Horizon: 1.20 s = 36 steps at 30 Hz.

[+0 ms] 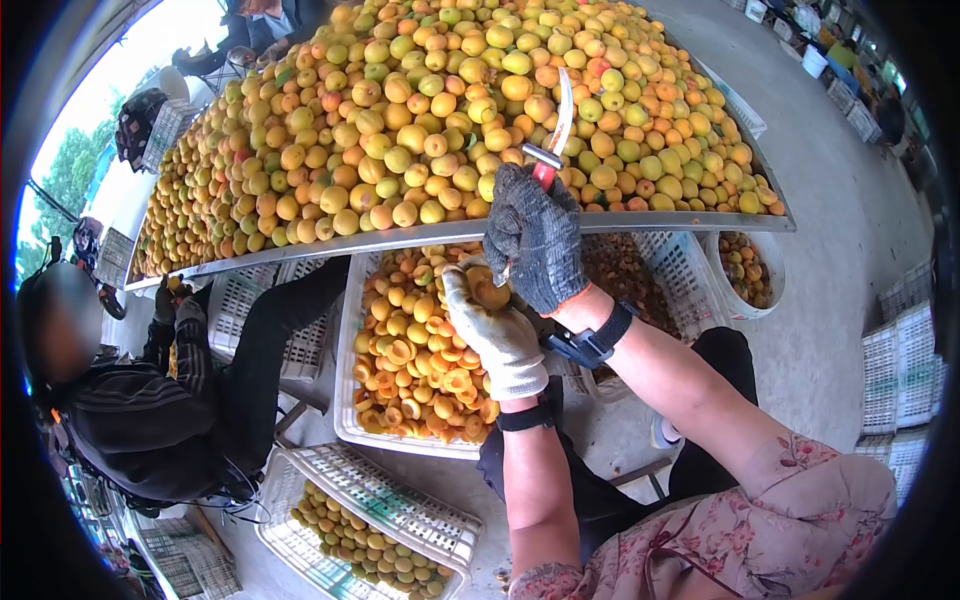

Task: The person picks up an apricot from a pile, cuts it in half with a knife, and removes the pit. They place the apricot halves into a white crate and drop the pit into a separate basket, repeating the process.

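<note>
Apricot (488,292) over the crate (405,446) seems soft, easily bruised, best held lightly by its sides; left hand (492,333) cups it, right hand (537,240) clasps a knife (564,128).

Bright daylight — glare upper left, fisheye curve, black edges

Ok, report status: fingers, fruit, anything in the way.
Left fingers holding a fruit, apparently cut open. Right fingers closed on red-handled knife, pointing forward. Metal table edge close ahead; contact unclear.
</note>
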Tool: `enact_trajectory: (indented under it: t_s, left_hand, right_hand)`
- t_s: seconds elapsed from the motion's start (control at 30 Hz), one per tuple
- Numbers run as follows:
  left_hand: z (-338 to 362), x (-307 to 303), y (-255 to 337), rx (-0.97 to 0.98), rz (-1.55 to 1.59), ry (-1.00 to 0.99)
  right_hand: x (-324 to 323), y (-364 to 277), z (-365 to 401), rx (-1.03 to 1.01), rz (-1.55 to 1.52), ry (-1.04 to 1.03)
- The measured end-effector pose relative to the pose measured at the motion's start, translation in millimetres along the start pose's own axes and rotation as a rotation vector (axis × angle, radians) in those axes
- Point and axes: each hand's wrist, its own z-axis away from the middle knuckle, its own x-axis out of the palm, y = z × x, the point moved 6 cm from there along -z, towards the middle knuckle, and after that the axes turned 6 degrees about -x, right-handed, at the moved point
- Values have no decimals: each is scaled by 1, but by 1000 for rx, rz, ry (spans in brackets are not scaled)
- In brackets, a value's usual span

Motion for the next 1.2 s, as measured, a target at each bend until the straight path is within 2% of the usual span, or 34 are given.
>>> enact_trajectory:
  t_s: [0.07,0.13,0.17,0.23,0.27,0.3,0.43,0.5,0.57,0.67,0.73,0.77,0.8,0.87,0.93,1.0,1.07,1.13,1.17,1.2]
  left_hand:
    - [-4,-2,-2,9,5,-66]
    - [-2,1,-1,32,-157,-73]
    - [-2,-1,-4,-66,51,-34]
    - [-1,-1,1,1,-11,20]
    - [1,-2,7,69,-77,75]
    - [7,7,13,10,-47,108]
    - [2,-7,15,15,-28,191]
    - [-4,-10,24,217,-269,94]
    - [-8,-16,27,221,-306,61]
    - [-9,-16,27,218,-300,7]
    - [-11,-14,24,123,-212,-24]
    - [-12,-13,22,139,-226,76]
    - [-13,-8,24,140,-226,73]
    - [-14,-6,19,22,-44,96]
    - [-18,-5,20,19,-21,27]
    - [-16,-6,16,-42,30,67]
    - [-14,-6,17,-3,-77,67]
    - [-12,-2,24,85,-286,67]
    - [-9,3,27,180,-438,133]
    - [-8,-4,28,150,-581,202]
  right_hand:
    - [1,0,0,-38,-13,-41]
    - [6,1,4,-41,53,6]
    - [5,8,3,4,10,-35]
    - [9,11,4,101,-25,-134]
    - [7,12,4,105,-23,-134]
    - [6,17,3,160,-83,-97]
    - [-2,37,0,306,-183,-24]
    - [-4,43,-4,347,-240,17]
    - [-11,50,-12,370,-279,-20]
    - [-10,52,-14,408,-337,-5]
    - [-4,48,-14,391,-271,-15]
    - [-3,44,-17,352,-233,8]
    - [0,42,-18,349,-234,5]
    - [3,35,-20,312,-231,-32]
    - [9,24,-17,308,-193,-12]
    - [8,9,-14,195,-14,-9]
    - [9,3,-9,215,79,-83]
    - [6,-6,-9,-54,719,-106]
    - [-3,-4,-9,-41,1045,-261]
    - [-17,7,-5,66,1145,-323]
